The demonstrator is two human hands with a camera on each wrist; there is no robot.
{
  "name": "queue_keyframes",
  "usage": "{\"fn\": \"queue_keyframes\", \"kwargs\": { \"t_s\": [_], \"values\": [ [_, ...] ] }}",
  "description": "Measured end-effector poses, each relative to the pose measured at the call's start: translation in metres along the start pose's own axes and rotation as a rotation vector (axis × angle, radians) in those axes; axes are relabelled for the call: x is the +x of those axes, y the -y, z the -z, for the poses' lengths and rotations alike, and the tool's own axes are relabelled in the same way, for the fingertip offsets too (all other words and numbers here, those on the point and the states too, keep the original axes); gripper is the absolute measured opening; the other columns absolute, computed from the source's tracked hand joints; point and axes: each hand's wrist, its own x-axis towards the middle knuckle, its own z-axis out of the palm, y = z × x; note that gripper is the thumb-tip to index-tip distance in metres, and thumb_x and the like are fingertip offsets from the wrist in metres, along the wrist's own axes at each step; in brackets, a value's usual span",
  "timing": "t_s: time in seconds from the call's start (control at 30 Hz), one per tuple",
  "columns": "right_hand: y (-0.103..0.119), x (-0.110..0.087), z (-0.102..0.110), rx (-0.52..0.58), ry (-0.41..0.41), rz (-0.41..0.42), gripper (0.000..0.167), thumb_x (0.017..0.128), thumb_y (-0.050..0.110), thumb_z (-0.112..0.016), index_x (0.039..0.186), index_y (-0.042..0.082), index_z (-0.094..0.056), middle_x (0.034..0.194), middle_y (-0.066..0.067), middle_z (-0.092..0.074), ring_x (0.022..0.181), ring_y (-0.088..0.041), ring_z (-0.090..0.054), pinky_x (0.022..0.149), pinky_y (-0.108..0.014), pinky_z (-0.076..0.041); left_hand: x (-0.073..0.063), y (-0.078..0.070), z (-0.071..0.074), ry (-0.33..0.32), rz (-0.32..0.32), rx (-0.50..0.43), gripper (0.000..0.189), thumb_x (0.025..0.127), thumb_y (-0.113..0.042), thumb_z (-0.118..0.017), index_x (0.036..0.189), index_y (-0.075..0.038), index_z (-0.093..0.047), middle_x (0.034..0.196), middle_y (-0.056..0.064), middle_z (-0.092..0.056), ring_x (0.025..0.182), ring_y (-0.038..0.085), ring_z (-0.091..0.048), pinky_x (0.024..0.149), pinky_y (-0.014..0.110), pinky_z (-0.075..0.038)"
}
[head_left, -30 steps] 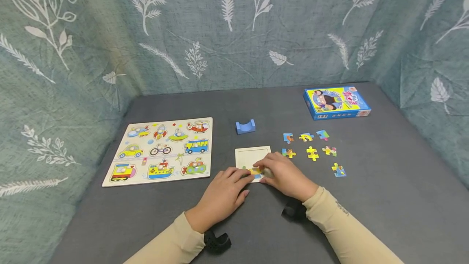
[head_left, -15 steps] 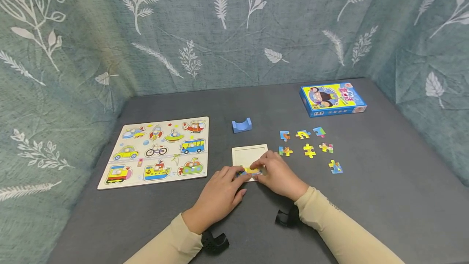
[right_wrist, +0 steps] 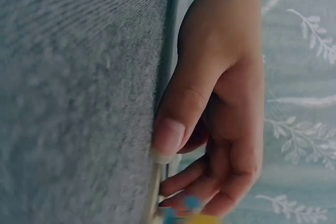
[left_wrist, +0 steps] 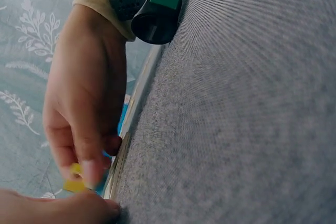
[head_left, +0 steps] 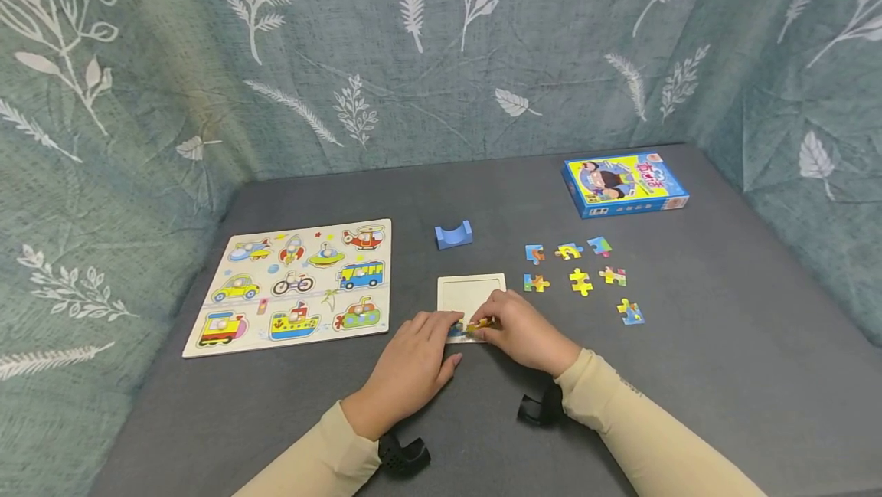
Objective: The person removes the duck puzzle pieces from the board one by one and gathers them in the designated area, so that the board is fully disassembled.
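A small square puzzle tray [head_left: 451, 294] with a pale wooden frame lies on the table between both hands, a blue puzzle piece [head_left: 456, 329] in its near part. My right hand [head_left: 527, 332] pinches a yellow puzzle piece [head_left: 480, 324] between thumb and fingers, over the tray's near right; the left wrist view shows this piece [left_wrist: 74, 184] tilted up. My left hand [head_left: 413, 363] rests with its fingertips on the tray's near left. In the right wrist view, the left thumb [right_wrist: 170, 135] is by the tray's near edge. Fingers hide part of the near row.
Several loose puzzle pieces [head_left: 581, 282] lie right of the tray. Behind it stands a blue curved block [head_left: 454, 235]. A wooden vehicle puzzle board [head_left: 276, 309] lies at left, a blue and yellow box [head_left: 627, 184] at back right. A leaf-patterned curtain [head_left: 441, 99] encloses the table.
The yellow piece, flat in the tray earlier, now is tilted up in my right fingers. The left fingertips have shifted slightly on the tray. The head view has shifted a little.
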Motion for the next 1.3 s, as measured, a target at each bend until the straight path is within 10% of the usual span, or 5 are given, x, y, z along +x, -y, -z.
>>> {"fn": "queue_keyframes", "kwargs": {
  "t_s": [0.23, 0.47, 1.07, 1.3],
  "values": [
    [-0.023, -0.022, 0.076, 0.144, 0.135, -0.018, 0.013, 0.095, -0.003, -0.075, 0.101, 0.008, -0.078, 0.094, 0.004, -0.074, 0.082, -0.010, -0.066, 0.075, -0.029, -0.056, 0.001, -0.002, 0.000, -0.020, -0.001, -0.001, 0.061, 0.097, -0.027, -0.078, 0.147, -0.004, -0.050, 0.138, 0.010, -0.061, 0.119, 0.023, -0.058, 0.098, 0.043, -0.050],
    [-0.053, -0.045, 0.131, -0.042, 0.170, -0.212, 0.012, 0.091, 0.000, -0.079, 0.087, 0.011, -0.079, 0.079, 0.008, -0.068, 0.071, -0.010, -0.061, 0.066, -0.027, -0.051, 0.002, 0.000, -0.001, -0.050, -0.014, 0.002, 0.060, 0.096, -0.026, -0.079, 0.145, -0.005, -0.051, 0.137, 0.010, -0.061, 0.119, 0.024, -0.057, 0.097, 0.043, -0.050],
    [-0.059, -0.039, 0.122, -0.261, 0.161, -0.329, 0.021, 0.086, 0.018, -0.089, 0.076, 0.019, -0.070, 0.067, 0.011, -0.060, 0.064, -0.011, -0.052, 0.066, -0.036, -0.040, -0.002, 0.004, 0.004, -0.002, -0.021, 0.015, 0.041, 0.100, -0.026, -0.075, 0.135, -0.006, -0.066, 0.137, 0.009, -0.061, 0.125, 0.025, -0.056, 0.098, 0.046, -0.050],
    [-0.043, -0.039, 0.099, -0.217, -0.081, -0.275, 0.016, 0.089, 0.010, -0.084, 0.079, 0.011, -0.072, 0.064, 0.006, -0.052, 0.060, -0.013, -0.047, 0.058, -0.033, -0.038, -0.001, 0.001, 0.003, -0.014, -0.059, 0.001, 0.039, 0.098, -0.024, -0.077, 0.132, -0.006, -0.071, 0.131, 0.008, -0.062, 0.120, 0.024, -0.057, 0.095, 0.043, -0.051]
  ]
}}
